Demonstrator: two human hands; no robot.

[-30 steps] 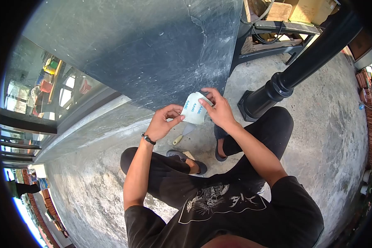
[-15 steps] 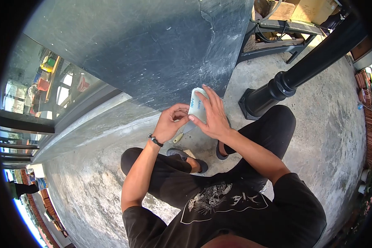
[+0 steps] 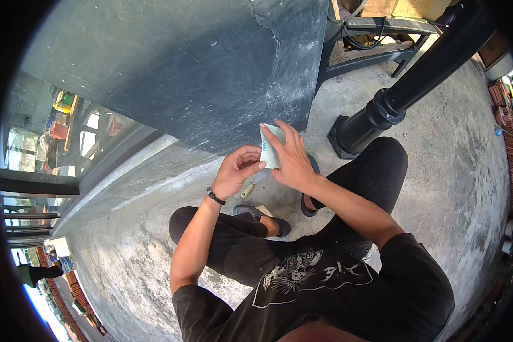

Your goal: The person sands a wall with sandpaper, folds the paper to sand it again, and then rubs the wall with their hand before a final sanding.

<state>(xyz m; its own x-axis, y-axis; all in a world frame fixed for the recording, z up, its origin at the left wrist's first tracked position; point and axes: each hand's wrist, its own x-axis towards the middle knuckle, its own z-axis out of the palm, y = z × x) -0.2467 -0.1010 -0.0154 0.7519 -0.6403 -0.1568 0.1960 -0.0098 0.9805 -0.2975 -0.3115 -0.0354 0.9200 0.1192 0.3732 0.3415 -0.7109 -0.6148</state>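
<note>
My left hand (image 3: 240, 169) pinches the lower left edge of a small piece of sandpaper (image 3: 270, 158), its pale backing printed with blue letters. From the right, my right hand (image 3: 292, 158) grips the same piece, with fingers over its upper part and the thumb near its lower edge. The sheet is bent, with one upper corner standing up, and the hands hide part of it. Below them on the concrete floor lies a putty knife (image 3: 247, 191) with a pale handle; its blade is partly covered by my hands.
A dark, scuffed wall panel (image 3: 211, 74) rises just ahead. To the right a black post (image 3: 376, 117) stands on the concrete floor (image 3: 439, 188). Behind it is a bench (image 3: 376, 60) with wood and cable. Glass windows (image 3: 57, 125) line the left side.
The sandpaper, flatter and more face-on before, is now bent and turned, showing less of its printed side. My right hand has lowered slightly and shifted its fingers over it.
</note>
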